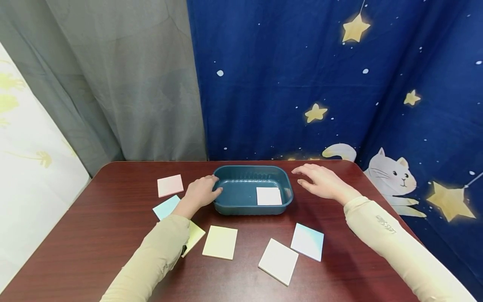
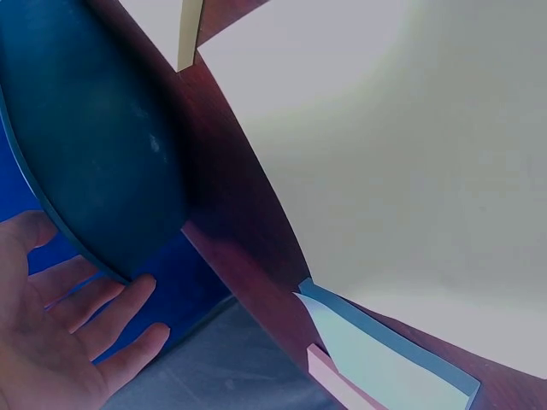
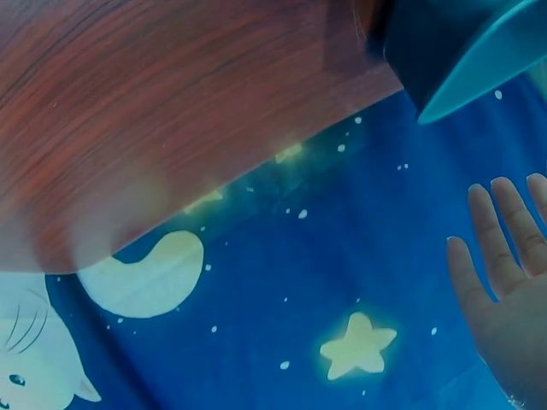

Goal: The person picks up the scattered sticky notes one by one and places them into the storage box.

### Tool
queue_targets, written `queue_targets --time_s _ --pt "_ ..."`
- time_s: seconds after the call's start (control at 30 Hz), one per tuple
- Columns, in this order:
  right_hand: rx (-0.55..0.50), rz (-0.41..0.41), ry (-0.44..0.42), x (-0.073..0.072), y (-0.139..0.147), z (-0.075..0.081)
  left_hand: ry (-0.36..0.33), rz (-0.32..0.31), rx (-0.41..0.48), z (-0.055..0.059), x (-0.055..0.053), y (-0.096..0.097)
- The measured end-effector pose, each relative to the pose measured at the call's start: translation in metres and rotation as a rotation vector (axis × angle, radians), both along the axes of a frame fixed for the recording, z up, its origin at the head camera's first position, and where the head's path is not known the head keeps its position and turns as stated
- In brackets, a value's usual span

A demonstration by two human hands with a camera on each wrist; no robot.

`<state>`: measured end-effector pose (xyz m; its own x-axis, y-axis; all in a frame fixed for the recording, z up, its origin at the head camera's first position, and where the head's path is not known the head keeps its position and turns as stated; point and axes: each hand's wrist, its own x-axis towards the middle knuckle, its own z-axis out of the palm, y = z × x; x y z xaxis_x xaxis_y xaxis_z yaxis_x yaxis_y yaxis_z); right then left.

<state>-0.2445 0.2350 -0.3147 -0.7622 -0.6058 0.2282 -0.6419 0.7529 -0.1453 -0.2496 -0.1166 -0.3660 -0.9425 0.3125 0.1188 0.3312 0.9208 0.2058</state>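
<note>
A dark teal plastic basin [image 1: 235, 209] stands near the table's far edge, with white square paper pads [image 1: 268, 196] at its inner right. My left hand [image 1: 201, 191] is at the basin's left end, its thumb and fingers loosely spread at the rim; firm contact cannot be told. In the left wrist view, the fingers of this hand [image 2: 73, 329] lie beside the basin's wall [image 2: 102, 145]. My right hand [image 1: 320, 180] hovers right of the basin, apart from it, fingers extended and holding nothing. In the right wrist view, the basin [image 3: 453, 51] is at the top right.
Pink [image 1: 170, 186] and light blue [image 1: 166, 207] pads lie left of the basin. A yellow pad [image 1: 195, 235] is partly under my left forearm. Nearer lie another yellow pad [image 1: 220, 242], a cream pad [image 1: 278, 261] and a pale blue pad [image 1: 307, 242]. Curtains [image 1: 264, 84] hang behind the table.
</note>
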Motion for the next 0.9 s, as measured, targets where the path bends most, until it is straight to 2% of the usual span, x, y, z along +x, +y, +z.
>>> queue_targets --time_s 0.43,0.9 --pt "0.001 -0.034 0.023 0.012 0.023 0.004 -0.008 0.011 0.003 -0.002 -0.001 0.000" --pt "-0.011 -0.033 0.046 0.025 0.036 0.008 -0.012 0.004 0.008 0.000 -0.001 0.000"
